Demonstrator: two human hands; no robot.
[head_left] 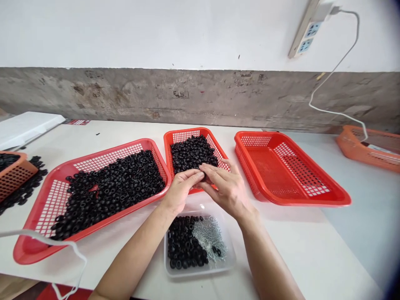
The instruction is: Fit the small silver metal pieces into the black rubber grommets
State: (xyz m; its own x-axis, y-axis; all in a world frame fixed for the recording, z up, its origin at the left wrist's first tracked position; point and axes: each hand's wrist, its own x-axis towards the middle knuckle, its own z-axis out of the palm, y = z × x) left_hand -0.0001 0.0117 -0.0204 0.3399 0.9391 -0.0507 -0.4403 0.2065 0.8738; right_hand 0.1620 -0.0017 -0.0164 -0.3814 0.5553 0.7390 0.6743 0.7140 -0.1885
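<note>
Forearms (137,252) extend; left grip (181,188) and right grip (227,186) clamp a black piece (204,176); red label (78,122) illegible.

On my feed, the fingers (196,178) covered most of the dark piece (204,176), so I couldn't tell its shape. Picture edges cut off the left orange basket (18,174) and the right orange basket (359,154). The silvery bits (211,237) were too small for me to make out singly.

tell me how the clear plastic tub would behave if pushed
The clear plastic tub probably flexes slightly, its walls looking thin. Low and broad, it seems unlikely to tip. Its loose black pieces would likely shift.
</note>
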